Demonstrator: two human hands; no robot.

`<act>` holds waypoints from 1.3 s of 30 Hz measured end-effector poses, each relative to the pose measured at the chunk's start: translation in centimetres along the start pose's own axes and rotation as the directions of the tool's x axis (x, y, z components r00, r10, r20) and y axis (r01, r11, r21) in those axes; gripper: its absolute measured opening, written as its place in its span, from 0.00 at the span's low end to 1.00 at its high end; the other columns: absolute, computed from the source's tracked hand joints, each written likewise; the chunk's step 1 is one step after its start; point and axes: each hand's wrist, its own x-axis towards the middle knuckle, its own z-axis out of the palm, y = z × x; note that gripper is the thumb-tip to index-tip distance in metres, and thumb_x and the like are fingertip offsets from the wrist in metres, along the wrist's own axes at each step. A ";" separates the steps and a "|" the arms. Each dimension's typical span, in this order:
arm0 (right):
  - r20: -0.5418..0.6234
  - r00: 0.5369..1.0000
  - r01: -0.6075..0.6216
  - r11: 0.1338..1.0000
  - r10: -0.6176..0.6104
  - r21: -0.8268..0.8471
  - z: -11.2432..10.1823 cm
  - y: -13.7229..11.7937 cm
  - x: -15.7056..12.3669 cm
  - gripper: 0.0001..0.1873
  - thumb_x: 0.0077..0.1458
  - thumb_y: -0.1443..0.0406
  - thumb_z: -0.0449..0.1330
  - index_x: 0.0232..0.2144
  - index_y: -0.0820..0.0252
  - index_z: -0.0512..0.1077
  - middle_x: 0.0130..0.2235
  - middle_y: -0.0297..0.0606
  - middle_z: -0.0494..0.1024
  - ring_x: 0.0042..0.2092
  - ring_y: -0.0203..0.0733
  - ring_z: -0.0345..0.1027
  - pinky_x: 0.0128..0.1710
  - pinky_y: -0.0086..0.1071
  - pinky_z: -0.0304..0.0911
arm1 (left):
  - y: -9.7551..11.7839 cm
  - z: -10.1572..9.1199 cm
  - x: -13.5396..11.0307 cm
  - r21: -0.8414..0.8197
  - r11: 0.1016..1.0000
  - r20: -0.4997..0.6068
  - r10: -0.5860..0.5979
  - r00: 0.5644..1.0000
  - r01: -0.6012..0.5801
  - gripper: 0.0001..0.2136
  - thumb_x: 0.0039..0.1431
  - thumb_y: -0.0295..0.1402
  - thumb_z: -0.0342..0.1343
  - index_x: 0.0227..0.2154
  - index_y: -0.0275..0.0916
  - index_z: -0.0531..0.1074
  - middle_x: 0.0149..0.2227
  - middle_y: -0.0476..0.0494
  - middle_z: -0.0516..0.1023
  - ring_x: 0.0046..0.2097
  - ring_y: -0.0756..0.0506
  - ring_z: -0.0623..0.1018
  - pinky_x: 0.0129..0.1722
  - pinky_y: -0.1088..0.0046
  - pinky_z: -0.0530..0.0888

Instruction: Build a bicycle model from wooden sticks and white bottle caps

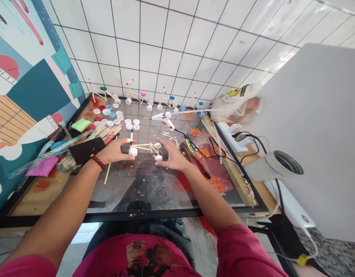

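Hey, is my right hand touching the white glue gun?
Apart: the head view shows a plain gap between the right hand and the white glue gun.

Magenta T-shirt [137,257] — short sleeves [246,250], dark chest print [145,254]. Dark trousers [165,227] below — red-brown bead bracelet [98,161] on left wrist [105,157].

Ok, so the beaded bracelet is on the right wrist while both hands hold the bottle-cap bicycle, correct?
Not the right: the head view shows the beaded bracelet on the left wrist. The left hand and right hand do hold the bottle-cap bicycle.
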 end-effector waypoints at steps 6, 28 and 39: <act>0.001 1.000 -0.011 1.000 0.011 0.007 -0.2 -0.3 0.0 0.50 0.45 0.56 0.71 0.66 0.59 0.57 0.63 0.54 0.66 0.64 0.60 0.59 0.63 0.55 0.55 | 0.1 -0.1 -0.1 0.021 1.000 0.017 0.005 1.000 -0.006 0.32 0.45 0.46 0.67 0.55 0.40 0.75 0.55 0.40 0.78 0.53 0.36 0.77 0.54 0.62 0.72; -0.329 0.944 0.080 0.989 -0.035 0.124 1.2 -3.3 0.5 0.13 0.54 0.57 0.65 0.39 0.54 0.68 0.51 0.45 0.79 0.54 0.50 0.72 0.57 0.49 0.61 | 0.0 0.0 -0.3 -0.006 1.000 0.023 0.001 1.000 -0.001 0.32 0.45 0.48 0.67 0.54 0.42 0.75 0.54 0.41 0.79 0.49 0.37 0.79 0.50 0.64 0.74; -0.327 0.940 0.127 0.990 -0.102 0.056 1.1 -3.1 1.3 0.06 0.55 0.58 0.65 0.34 0.53 0.78 0.49 0.42 0.80 0.51 0.47 0.73 0.55 0.47 0.65 | 0.0 0.0 -0.2 0.000 1.000 0.034 0.025 0.999 -0.025 0.31 0.46 0.47 0.66 0.55 0.42 0.75 0.56 0.41 0.78 0.53 0.37 0.78 0.49 0.66 0.74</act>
